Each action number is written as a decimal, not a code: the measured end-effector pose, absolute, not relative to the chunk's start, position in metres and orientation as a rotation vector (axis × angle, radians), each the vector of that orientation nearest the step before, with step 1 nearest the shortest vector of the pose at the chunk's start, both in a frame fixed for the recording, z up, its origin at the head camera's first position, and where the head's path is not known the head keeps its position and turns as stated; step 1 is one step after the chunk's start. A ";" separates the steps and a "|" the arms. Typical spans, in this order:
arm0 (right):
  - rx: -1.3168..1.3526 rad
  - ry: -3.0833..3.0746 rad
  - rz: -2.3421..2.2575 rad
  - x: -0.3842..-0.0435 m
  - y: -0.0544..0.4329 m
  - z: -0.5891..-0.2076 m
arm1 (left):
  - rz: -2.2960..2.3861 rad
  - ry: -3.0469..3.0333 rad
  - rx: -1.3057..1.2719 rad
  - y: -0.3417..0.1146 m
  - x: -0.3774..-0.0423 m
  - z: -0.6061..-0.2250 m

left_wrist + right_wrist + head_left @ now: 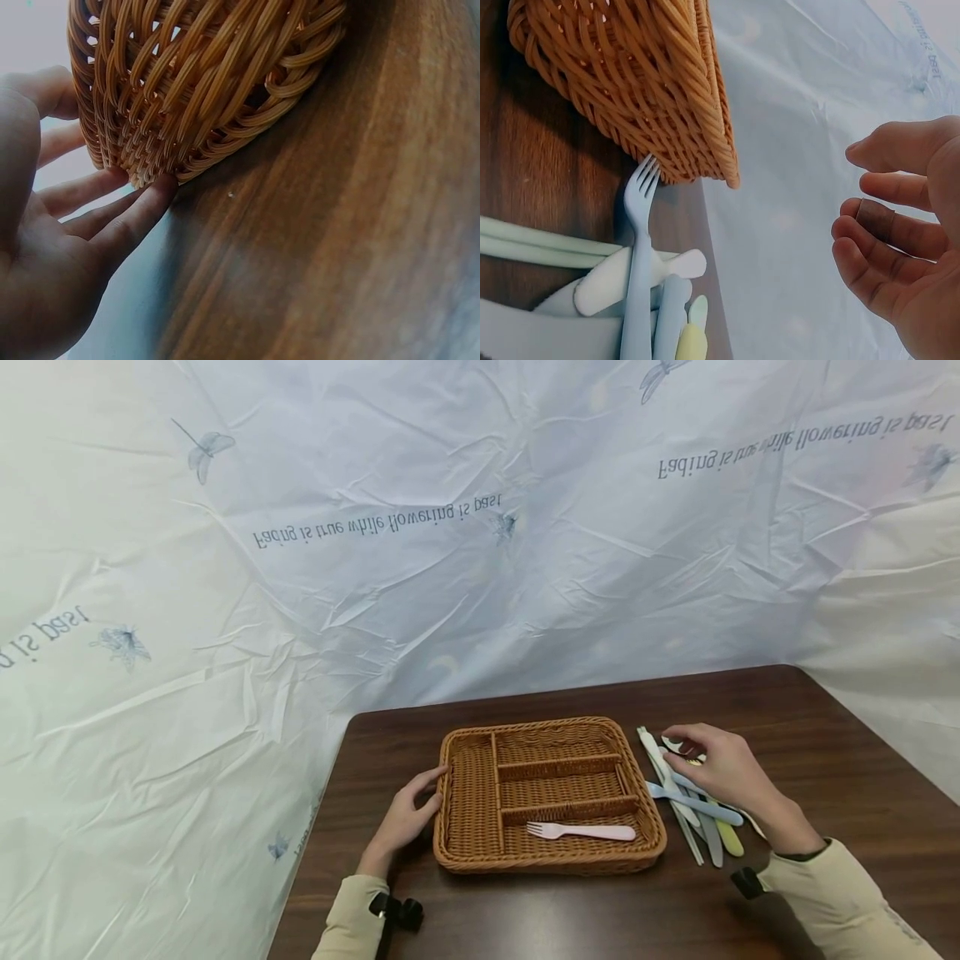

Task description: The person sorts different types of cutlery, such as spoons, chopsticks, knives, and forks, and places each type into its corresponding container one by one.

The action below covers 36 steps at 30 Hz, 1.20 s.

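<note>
A brown wicker basket (pixel 547 863) with dividers stands on the table. A pale pink fork (pixel 592 832) lies in its front right compartment. My left hand (pixel 405 818) rests its fingertips on the basket's left side; the left wrist view shows the fingers fairly straight against the woven wall (pixel 202 82). Above a pile of cutlery right of the basket hovers my right hand (pixel 723 768), its fingers loosely bent with nothing between them. On top of the pile lies a light blue fork (pixel 637 277), tines toward the basket. A white-handled piece (pixel 611 281) and pale green chopsticks (pixel 547 244) lie below it.
The dark wooden table (pixel 517 910) has its back edge behind the basket. White printed sheeting (pixel 465 568) hangs behind and beside the table. A yellow-green handle (pixel 729 841) and a grey knife (pixel 711 843) stick out of the pile's near end.
</note>
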State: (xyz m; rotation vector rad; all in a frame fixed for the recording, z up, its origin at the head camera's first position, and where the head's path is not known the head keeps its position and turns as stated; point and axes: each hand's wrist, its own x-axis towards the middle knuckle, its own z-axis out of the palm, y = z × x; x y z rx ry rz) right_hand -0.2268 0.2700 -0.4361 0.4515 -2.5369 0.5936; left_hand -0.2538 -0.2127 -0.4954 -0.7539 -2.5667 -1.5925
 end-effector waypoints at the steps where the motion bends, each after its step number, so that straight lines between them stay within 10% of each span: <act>1: 0.447 -2.541 0.596 -0.226 0.271 -0.436 | -1.588 -2.563 -0.755 -0.213 -0.254 -0.496; 36: 0.303 -2.730 0.653 -0.229 0.309 -0.463 | -1.580 -2.650 -0.687 -0.212 -0.252 -0.490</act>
